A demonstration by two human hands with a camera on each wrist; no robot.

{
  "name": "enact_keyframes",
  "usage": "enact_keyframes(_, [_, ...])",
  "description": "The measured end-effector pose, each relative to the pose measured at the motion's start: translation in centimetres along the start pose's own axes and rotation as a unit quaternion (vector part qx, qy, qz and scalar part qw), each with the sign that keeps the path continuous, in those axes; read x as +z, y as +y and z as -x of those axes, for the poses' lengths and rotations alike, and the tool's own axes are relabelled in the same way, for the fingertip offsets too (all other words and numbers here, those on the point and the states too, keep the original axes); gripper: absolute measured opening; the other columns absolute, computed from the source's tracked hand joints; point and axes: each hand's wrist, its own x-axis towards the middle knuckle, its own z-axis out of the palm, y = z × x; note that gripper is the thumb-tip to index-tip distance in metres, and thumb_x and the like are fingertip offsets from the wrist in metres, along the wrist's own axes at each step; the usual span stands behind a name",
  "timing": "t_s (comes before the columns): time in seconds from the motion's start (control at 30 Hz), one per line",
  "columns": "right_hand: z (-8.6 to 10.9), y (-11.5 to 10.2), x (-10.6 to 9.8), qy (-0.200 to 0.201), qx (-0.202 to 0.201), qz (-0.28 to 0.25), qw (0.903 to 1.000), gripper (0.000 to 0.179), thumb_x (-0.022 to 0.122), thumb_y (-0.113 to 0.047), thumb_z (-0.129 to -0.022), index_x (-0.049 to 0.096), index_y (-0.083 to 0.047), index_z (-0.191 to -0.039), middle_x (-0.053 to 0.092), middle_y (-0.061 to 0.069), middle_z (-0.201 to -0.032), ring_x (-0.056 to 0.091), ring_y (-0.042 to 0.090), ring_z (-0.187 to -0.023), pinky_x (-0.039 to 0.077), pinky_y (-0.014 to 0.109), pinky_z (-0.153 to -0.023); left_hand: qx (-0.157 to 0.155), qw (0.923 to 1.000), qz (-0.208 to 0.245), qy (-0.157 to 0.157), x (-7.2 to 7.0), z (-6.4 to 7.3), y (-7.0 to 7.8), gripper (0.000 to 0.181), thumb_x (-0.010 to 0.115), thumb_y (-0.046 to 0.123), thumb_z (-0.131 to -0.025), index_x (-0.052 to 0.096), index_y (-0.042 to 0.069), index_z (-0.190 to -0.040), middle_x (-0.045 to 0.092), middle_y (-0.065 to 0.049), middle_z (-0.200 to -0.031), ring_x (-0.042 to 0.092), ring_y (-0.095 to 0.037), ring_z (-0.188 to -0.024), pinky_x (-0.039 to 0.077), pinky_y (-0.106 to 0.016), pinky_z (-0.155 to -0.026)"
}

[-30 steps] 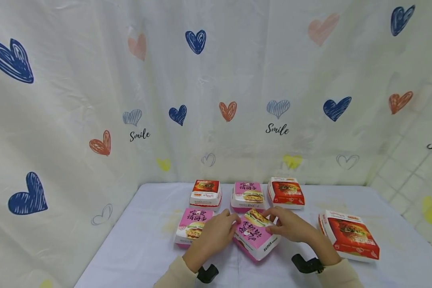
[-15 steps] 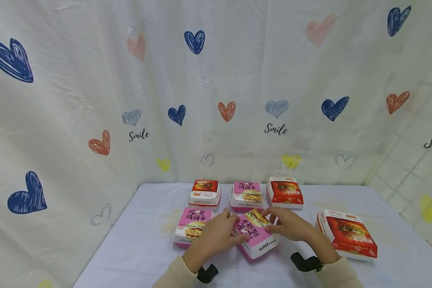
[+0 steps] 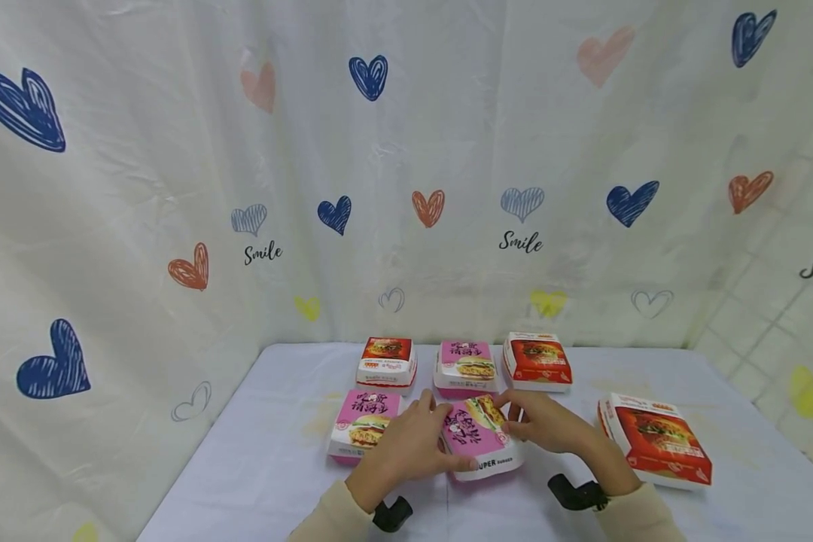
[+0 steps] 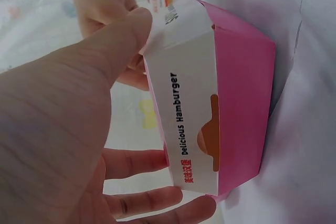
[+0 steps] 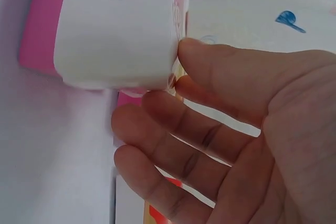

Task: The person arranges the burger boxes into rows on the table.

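Note:
In the head view a pink and white hamburger box (image 3: 473, 430) lies on the table, closed, with "SUPER BURGER" on its near side. My left hand (image 3: 409, 438) grips it from the left, thumb on the near white side and other fingers toward the back. The left wrist view shows the box's (image 4: 244, 93) white and pink side, reading "Delicious Hamburger", beside those spread fingers. From the right, my right hand (image 3: 549, 423) pinches a far corner of the box. Up close in the right wrist view, thumb and index finger meet at the white lid's (image 5: 115, 40) corner.
Another pink box (image 3: 364, 425) stands just left of my left hand. Behind are a red box (image 3: 386, 365), a pink box (image 3: 465, 366) and a red box (image 3: 538, 363). A larger red box (image 3: 657, 440) lies right of my right forearm. A heart-patterned curtain (image 3: 447, 263) hangs behind the table.
The pink box between my hands has turned clockwise, bringing its "SUPER BURGER" side round toward me. My left thumb has moved onto that near side. The other boxes have stayed put.

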Motion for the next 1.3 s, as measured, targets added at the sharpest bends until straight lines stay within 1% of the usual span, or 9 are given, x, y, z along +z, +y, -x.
enact_keyframes(0.2, [-0.07, 0.17, -0.02, -0.005, -0.008, -0.001, 0.9999, 0.035, 0.069, -0.015, -0.097, 0.061, -0.006, -0.13, 0.059, 0.001, -0.086, 0.055, 0.014, -0.071, 0.045, 0.025, -0.059, 0.005, 0.9999, -0.011, 0.007, 0.27, -0.25, -0.19, 0.1, 0.069, 0.085, -0.07, 0.052, 0.025, -0.149, 0.05, -0.012, -0.148, 0.061, -0.029, -0.122, 0.055, -0.05, -0.098])
enact_keyframes(0.33, [-0.14, 0.38, 0.04, -0.007, -0.006, -0.005, 0.9999, 0.035, 0.07, -0.016, -0.097, 0.061, -0.006, -0.129, 0.06, 0.001, -0.088, 0.056, 0.016, -0.074, 0.047, 0.025, -0.06, 0.008, 0.9998, -0.017, 0.008, 0.32, -0.27, -0.3, 0.099, 0.07, 0.083, -0.071, 0.052, 0.025, -0.15, 0.051, -0.01, -0.146, 0.062, -0.026, -0.117, 0.056, -0.048, -0.097])
enact_keyframes(0.53, [-0.22, 0.66, 0.08, -0.001, -0.016, -0.009, 0.9998, 0.04, 0.073, -0.019, -0.095, 0.061, -0.005, -0.131, 0.065, 0.005, -0.105, 0.059, 0.021, -0.091, 0.052, 0.022, -0.07, 0.022, 0.9991, -0.031, 0.016, -0.04, 0.02, -0.17, 0.091, 0.074, 0.075, -0.075, 0.054, 0.023, -0.148, 0.054, -0.004, -0.134, 0.059, -0.016, -0.097, 0.057, -0.037, -0.087])
enact_keyframes(0.67, [-0.19, 0.72, 0.12, 0.005, -0.007, -0.018, 0.9998, 0.045, 0.074, -0.021, -0.094, 0.06, -0.006, -0.133, 0.064, 0.01, -0.121, 0.06, 0.021, -0.099, 0.054, 0.024, -0.073, 0.027, 0.9989, -0.032, 0.019, -0.27, 0.12, -0.05, 0.088, 0.076, 0.071, -0.077, 0.055, 0.022, -0.147, 0.055, -0.004, -0.131, 0.057, -0.014, -0.092, 0.056, -0.034, -0.083])
enact_keyframes(0.8, [-0.2, 0.69, 0.1, 0.009, 0.004, -0.021, 0.9997, 0.046, 0.076, -0.022, -0.093, 0.06, -0.008, -0.134, 0.059, 0.012, -0.131, 0.061, 0.024, -0.105, 0.058, 0.032, -0.077, 0.028, 0.9991, -0.026, 0.015, -0.35, 0.09, -0.1, 0.087, 0.077, 0.069, -0.077, 0.055, 0.022, -0.147, 0.055, -0.004, -0.132, 0.057, -0.014, -0.092, 0.057, -0.035, -0.084])
enact_keyframes(0.93, [-0.22, 0.71, 0.09, 0.002, 0.003, -0.029, 0.9996, 0.047, 0.075, -0.021, -0.093, 0.059, -0.008, -0.135, 0.06, 0.014, -0.134, 0.061, 0.027, -0.11, 0.059, 0.041, -0.084, 0.032, 0.9992, -0.023, 0.012, -0.25, 0.0, -0.32, 0.085, 0.077, 0.068, -0.078, 0.054, 0.023, -0.147, 0.055, -0.004, -0.133, 0.058, -0.014, -0.093, 0.057, -0.036, -0.086])
enact_keyframes(1.03, [-0.17, 0.75, 0.12, -0.006, 0.001, -0.034, 0.9994, 0.048, 0.075, -0.022, -0.093, 0.058, -0.008, -0.136, 0.061, 0.014, -0.135, 0.061, 0.028, -0.111, 0.059, 0.045, -0.087, 0.033, 0.9992, -0.021, 0.01, -0.18, -0.02, -0.45, 0.084, 0.077, 0.068, -0.078, 0.054, 0.025, -0.147, 0.055, -0.003, -0.134, 0.06, -0.015, -0.095, 0.057, -0.037, -0.087])
enact_keyframes(1.17, [-0.12, 0.81, 0.08, -0.01, -0.003, -0.032, 0.9994, 0.049, 0.075, -0.022, -0.093, 0.058, -0.009, -0.137, 0.062, 0.014, -0.135, 0.062, 0.026, -0.109, 0.059, 0.043, -0.086, 0.033, 0.9993, -0.019, 0.004, -0.26, 0.04, -0.46, 0.084, 0.076, 0.068, -0.079, 0.053, 0.026, -0.148, 0.054, -0.005, -0.137, 0.062, -0.018, -0.105, 0.057, -0.04, -0.091])
enact_keyframes(1.3, [-0.1, 0.91, 0.0, -0.012, -0.011, -0.026, 0.9995, 0.049, 0.075, -0.023, -0.093, 0.058, -0.008, -0.136, 0.062, 0.014, -0.134, 0.062, 0.025, -0.106, 0.057, 0.033, -0.081, 0.034, 0.9992, -0.02, 0.0, -0.43, 0.06, -0.45, 0.082, 0.076, 0.066, -0.08, 0.054, 0.026, -0.147, 0.056, -0.005, -0.137, 0.062, -0.018, -0.11, 0.057, -0.041, -0.093])
